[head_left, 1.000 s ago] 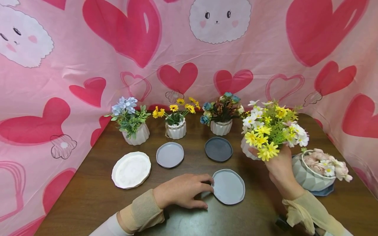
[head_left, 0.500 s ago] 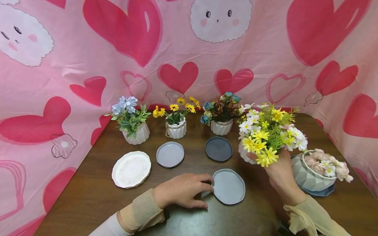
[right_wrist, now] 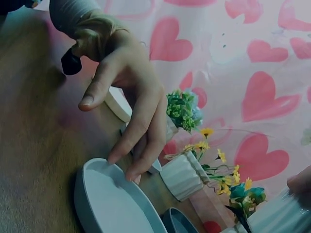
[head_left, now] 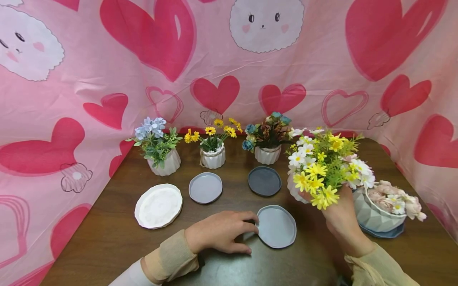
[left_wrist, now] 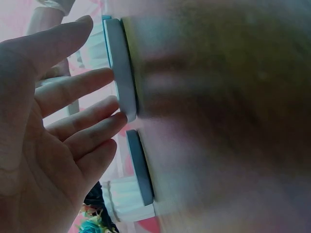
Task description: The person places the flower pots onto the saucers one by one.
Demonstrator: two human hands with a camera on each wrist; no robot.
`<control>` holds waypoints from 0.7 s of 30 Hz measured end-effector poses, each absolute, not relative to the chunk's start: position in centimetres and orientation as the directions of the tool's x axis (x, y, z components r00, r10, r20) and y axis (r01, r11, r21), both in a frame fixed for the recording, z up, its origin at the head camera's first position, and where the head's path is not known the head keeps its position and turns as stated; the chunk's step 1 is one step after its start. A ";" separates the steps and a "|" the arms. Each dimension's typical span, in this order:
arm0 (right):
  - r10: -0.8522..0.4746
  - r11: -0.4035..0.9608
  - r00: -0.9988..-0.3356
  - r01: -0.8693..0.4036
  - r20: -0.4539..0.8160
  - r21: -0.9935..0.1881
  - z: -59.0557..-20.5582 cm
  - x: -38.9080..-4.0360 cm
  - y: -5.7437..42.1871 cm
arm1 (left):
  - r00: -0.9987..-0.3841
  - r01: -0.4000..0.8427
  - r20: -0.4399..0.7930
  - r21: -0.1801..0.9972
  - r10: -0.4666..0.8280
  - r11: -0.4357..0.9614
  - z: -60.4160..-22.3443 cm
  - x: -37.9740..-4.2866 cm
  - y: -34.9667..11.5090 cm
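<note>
My left hand [head_left: 222, 232] lies low over the table, fingertips at the left rim of a light grey saucer [head_left: 277, 227]. In the right wrist view its fingers [right_wrist: 138, 133] reach the saucer's edge, and the thumb stands apart. My right hand [head_left: 340, 212] grips a white ribbed pot [head_left: 297, 190] of yellow and white daisies [head_left: 316, 174], whose blooms hide most of the fingers. Right of that hand, a faceted grey pot [head_left: 377, 214] of pale pink roses stands on a blue saucer [head_left: 388, 231]. A dark grey saucer [head_left: 264, 181] lies left of the daisy pot.
Along the back stand white pots with blue flowers [head_left: 152, 129], yellow daisies [head_left: 214, 133] and blue-brown flowers [head_left: 270, 133]. A white plate [head_left: 158, 205] and a small lilac-grey saucer [head_left: 205, 188] lie on the left of the wooden table [head_left: 107, 234]. Behind hangs a pink heart-print cloth [head_left: 214, 39].
My right hand has brought the daisy pot slightly left and nearer to me. The left hand has stayed at the light grey saucer.
</note>
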State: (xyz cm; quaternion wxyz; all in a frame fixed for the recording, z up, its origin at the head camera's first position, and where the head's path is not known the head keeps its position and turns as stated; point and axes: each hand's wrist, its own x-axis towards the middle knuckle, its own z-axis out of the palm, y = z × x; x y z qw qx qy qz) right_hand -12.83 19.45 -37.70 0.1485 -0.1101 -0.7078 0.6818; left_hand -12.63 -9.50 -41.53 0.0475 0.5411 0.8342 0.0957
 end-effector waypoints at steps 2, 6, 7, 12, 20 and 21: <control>0.359 0.041 -0.932 -0.044 0.056 -0.998 -37.7 -12.7 19.4 | -0.410 0.894 0.028 0.208 0.912 0.396 -41.6 -12.6 -9.5; 0.347 0.058 -0.936 -0.046 0.063 -0.997 -37.6 -12.4 19.2 | -0.410 0.896 0.033 0.203 0.912 0.395 -41.6 -12.7 -9.5; 0.340 0.062 -0.938 -0.045 0.063 -0.997 -37.6 -12.3 19.2 | -0.409 0.896 0.033 0.202 0.912 0.395 -41.6 -12.7 -9.5; 0.309 0.030 -0.949 -0.051 0.058 -0.998 -37.4 -11.8 19.0 | -0.407 0.897 0.036 0.202 0.913 0.392 -41.6 -12.7 -9.5; 0.278 -0.031 -0.954 -0.129 0.116 -0.991 -37.4 -10.6 18.8 | -0.413 0.891 0.026 0.220 0.910 0.398 -41.6 -12.7 -9.5; 0.273 -0.026 -0.954 -0.135 0.123 -0.991 -37.5 -10.5 18.7 | -0.415 0.889 0.022 0.223 0.910 0.400 -41.5 -12.7 -9.5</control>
